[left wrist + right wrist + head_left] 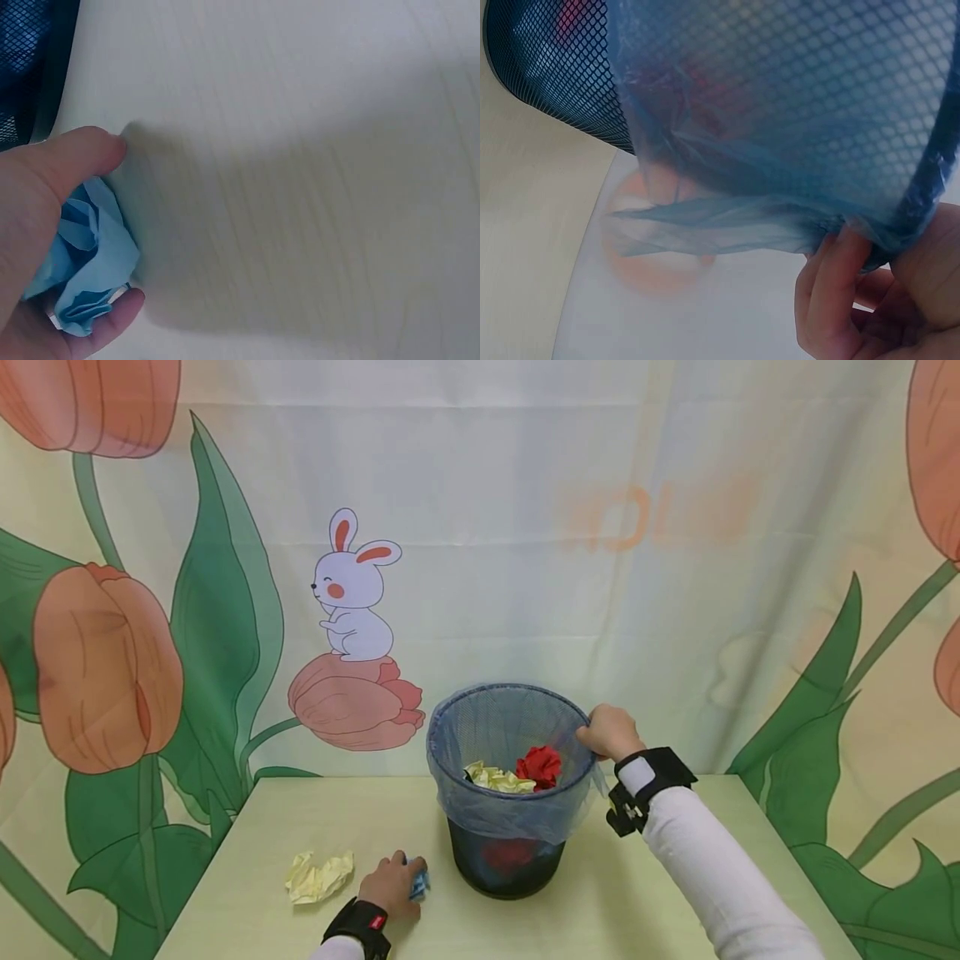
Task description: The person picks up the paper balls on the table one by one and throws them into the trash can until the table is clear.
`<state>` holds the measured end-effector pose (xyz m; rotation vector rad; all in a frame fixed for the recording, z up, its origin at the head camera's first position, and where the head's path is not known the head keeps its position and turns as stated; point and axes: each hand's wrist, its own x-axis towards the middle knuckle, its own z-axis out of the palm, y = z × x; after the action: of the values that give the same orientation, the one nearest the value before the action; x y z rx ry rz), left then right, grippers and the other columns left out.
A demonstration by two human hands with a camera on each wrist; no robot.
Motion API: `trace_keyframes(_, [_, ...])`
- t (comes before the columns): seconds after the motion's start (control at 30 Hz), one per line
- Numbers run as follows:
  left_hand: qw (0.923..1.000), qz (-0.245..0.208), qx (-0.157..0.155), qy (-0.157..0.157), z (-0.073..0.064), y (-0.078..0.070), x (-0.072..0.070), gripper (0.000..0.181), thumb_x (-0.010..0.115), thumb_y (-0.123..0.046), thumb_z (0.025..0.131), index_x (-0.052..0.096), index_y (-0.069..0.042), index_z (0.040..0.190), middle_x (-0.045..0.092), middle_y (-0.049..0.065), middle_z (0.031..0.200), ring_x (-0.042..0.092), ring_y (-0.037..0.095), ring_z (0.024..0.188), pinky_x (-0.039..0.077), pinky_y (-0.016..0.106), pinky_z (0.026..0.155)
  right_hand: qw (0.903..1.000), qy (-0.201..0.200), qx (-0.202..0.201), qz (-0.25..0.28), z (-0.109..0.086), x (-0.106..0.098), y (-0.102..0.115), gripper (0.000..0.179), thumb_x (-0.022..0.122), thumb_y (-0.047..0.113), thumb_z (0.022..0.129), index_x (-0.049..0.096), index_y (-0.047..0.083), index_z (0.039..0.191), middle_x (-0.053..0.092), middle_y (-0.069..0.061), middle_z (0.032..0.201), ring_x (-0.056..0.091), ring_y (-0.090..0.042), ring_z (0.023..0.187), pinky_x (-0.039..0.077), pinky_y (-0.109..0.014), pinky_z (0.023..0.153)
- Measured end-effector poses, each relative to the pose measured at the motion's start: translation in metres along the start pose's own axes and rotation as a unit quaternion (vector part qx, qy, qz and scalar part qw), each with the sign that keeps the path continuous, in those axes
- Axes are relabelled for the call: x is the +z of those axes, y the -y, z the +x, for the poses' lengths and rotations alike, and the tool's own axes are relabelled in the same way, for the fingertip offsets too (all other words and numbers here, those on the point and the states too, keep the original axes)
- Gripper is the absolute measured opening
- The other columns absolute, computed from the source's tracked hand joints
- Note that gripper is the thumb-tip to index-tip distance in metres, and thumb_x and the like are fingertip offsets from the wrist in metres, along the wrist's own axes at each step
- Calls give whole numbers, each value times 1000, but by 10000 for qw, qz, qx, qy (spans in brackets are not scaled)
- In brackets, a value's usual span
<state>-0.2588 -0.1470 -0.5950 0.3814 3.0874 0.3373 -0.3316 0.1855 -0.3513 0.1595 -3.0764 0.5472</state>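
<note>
A dark mesh wastebasket [506, 868] stands on the table, its rim wrapped in a translucent blue bin liner [480, 814]. Inside lie pale yellow crumpled paper [498, 779] and a red crumpled paper ball [540, 767]. My right hand [611, 732] grips the basket's rim at its right side, fingers curled over the liner, as the right wrist view also shows. Left of the basket, my left hand [392, 885] holds a blue crumpled paper ball [94, 251] between thumb and fingers, low at the tabletop. Another yellow crumpled paper [318, 878] lies left of that hand.
The pale wooden table [645, 893] ends at the back against a hanging cloth [480, 568] printed with tulips and a rabbit. The basket stands near the table's middle, toward the cloth. Both wrists wear black straps [656, 772].
</note>
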Motion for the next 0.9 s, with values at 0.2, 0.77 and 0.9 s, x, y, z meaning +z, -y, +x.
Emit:
trace_keyframes(0.2, [9998, -28, 129, -145, -2, 0, -2, 49, 81, -19, 54, 56, -17, 97, 50, 7, 81, 55, 26, 67, 45, 44, 49, 10000, 54, 15, 33, -2, -2, 2, 39, 49, 9, 82, 32, 16, 48, 46, -1, 45, 53, -15, 44, 38, -22, 43])
trace_keyframes(0.77, [9976, 223, 523, -401, -2, 1, -10, 39, 79, -19, 56, 55, -18, 88, 51, 1, 71, 53, 20, 58, 41, 37, 45, 10000, -69, -25, -63, 0, 1, 1, 41, 50, 9, 84, 31, 17, 48, 42, 1, 44, 51, -14, 43, 35, -22, 42])
trace_keyframes(0.9, [9972, 269, 555, -412, -1, 2, -16, 38, 78, -18, 57, 56, -19, 89, 51, 0, 72, 52, 19, 58, 41, 37, 45, 10000, -44, 7, -34, 0, 1, 1, 41, 50, 9, 83, 31, 16, 48, 41, 1, 44, 49, -13, 42, 34, -22, 42])
